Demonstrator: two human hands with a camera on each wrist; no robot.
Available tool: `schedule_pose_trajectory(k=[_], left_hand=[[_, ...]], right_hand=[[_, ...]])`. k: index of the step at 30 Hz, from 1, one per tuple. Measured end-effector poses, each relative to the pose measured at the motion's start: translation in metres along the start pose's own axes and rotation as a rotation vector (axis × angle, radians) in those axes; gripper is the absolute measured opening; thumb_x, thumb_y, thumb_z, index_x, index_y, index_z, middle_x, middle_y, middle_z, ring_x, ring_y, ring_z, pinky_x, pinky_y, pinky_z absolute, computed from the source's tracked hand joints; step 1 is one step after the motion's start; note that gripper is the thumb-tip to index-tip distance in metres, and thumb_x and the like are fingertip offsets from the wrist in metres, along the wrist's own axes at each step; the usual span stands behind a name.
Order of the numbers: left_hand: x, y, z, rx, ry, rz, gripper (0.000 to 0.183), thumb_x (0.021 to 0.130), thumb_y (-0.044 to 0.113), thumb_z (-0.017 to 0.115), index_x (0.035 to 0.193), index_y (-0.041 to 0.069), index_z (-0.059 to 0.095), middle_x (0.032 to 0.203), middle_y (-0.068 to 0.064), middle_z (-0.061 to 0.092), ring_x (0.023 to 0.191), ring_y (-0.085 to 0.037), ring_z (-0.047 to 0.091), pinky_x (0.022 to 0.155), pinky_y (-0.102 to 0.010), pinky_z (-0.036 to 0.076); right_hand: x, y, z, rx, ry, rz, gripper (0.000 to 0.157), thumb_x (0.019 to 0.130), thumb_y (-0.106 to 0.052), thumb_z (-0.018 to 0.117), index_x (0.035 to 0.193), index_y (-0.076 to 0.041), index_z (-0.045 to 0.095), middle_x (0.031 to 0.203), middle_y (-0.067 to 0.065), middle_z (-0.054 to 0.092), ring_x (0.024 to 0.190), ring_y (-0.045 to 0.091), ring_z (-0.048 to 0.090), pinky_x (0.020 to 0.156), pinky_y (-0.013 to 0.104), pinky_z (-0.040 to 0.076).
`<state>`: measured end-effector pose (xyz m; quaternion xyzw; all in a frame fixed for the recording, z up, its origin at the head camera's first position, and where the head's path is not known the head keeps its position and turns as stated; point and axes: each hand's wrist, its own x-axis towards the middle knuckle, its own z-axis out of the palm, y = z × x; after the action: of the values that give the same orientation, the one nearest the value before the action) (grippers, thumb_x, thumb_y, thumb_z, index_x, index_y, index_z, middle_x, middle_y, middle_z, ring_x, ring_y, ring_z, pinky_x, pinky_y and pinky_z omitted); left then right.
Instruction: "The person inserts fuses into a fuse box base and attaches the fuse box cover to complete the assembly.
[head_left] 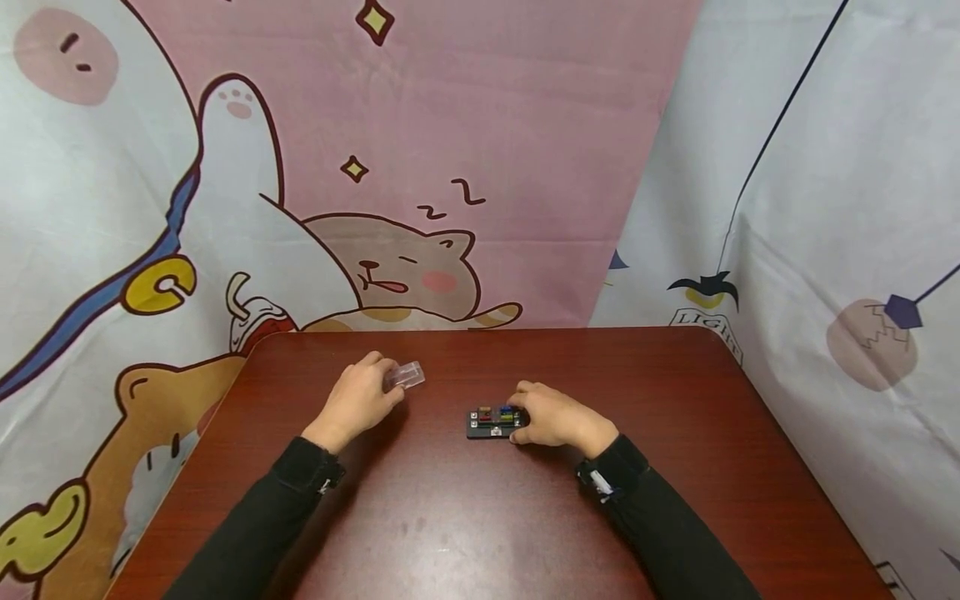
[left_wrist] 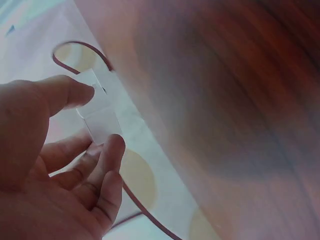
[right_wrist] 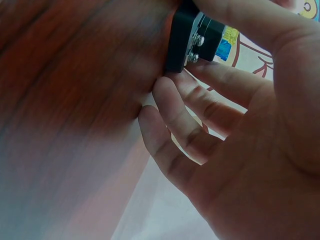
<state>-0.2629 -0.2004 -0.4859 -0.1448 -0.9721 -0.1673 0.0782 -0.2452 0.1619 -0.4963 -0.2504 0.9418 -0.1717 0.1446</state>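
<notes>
My left hand pinches a small clear plastic cover above the left part of the table. In the left wrist view the thumb lies on one side of the cover and a fingertip on the other. At mid-table, a black fuse block with red, yellow and blue blade fuses lies flat. My right hand grips its right end, thumb on the near edge and fingers on the far edge. Metal screws show on the block's end in the right wrist view; the thumb and fingers hide part of it.
The dark red wooden table has rounded far corners. Behind it hangs a cartoon-printed cloth, with more white printed cloth on the right. Black sleeves cover both forearms, with a small device at the right wrist.
</notes>
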Motion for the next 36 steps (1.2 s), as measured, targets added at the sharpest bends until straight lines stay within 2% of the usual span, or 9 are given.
schedule_pose_trajectory(k=[4, 9, 20, 29, 36], left_hand=[[0.000, 0.019, 0.002, -0.017, 0.013, 0.087, 0.036, 0.093, 0.022, 0.081, 0.123, 0.003, 0.076, 0.112, -0.011, 0.071, 0.088, -0.025, 0.065, 0.091, -0.051, 0.054], [-0.001, 0.039, 0.005, -0.039, 0.017, 0.149, 0.033, 0.093, 0.020, 0.081, 0.122, 0.005, 0.078, 0.109, -0.007, 0.070, 0.084, -0.019, 0.060, 0.091, -0.048, 0.052], [-0.005, 0.068, 0.009, -0.083, -0.056, 0.153, 0.036, 0.096, 0.023, 0.082, 0.130, 0.010, 0.078, 0.115, -0.002, 0.069, 0.088, -0.016, 0.056, 0.090, -0.042, 0.048], [-0.003, 0.082, 0.017, -0.066, -0.071, 0.230, 0.037, 0.099, 0.027, 0.081, 0.132, 0.010, 0.078, 0.118, -0.003, 0.071, 0.091, -0.015, 0.060, 0.092, -0.041, 0.050], [0.002, 0.092, 0.021, -0.046, -0.071, 0.275, 0.037, 0.100, 0.029, 0.081, 0.132, 0.011, 0.079, 0.118, -0.002, 0.072, 0.097, -0.015, 0.065, 0.095, -0.041, 0.052]], right_hand=[[0.000, 0.000, 0.000, -0.006, 0.007, -0.010, 0.053, 0.094, -0.036, 0.089, 0.140, -0.015, 0.074, 0.126, -0.003, 0.064, 0.110, 0.015, 0.058, 0.102, 0.041, 0.053], [0.000, 0.000, -0.001, 0.006, 0.008, -0.012, 0.051, 0.094, -0.035, 0.090, 0.138, -0.014, 0.074, 0.124, -0.002, 0.065, 0.108, 0.015, 0.058, 0.100, 0.041, 0.054], [-0.001, 0.000, -0.002, 0.005, -0.009, -0.002, 0.054, 0.094, -0.036, 0.089, 0.141, -0.015, 0.073, 0.125, -0.001, 0.063, 0.112, 0.016, 0.058, 0.105, 0.043, 0.054], [-0.001, -0.001, -0.004, -0.003, -0.008, -0.011, 0.054, 0.094, -0.035, 0.090, 0.140, -0.012, 0.074, 0.122, -0.001, 0.064, 0.112, 0.017, 0.060, 0.105, 0.045, 0.055], [-0.004, 0.002, -0.012, 0.091, 0.002, -0.040, 0.055, 0.096, -0.035, 0.088, 0.143, -0.012, 0.072, 0.121, 0.000, 0.065, 0.102, 0.016, 0.060, 0.094, 0.041, 0.055]])
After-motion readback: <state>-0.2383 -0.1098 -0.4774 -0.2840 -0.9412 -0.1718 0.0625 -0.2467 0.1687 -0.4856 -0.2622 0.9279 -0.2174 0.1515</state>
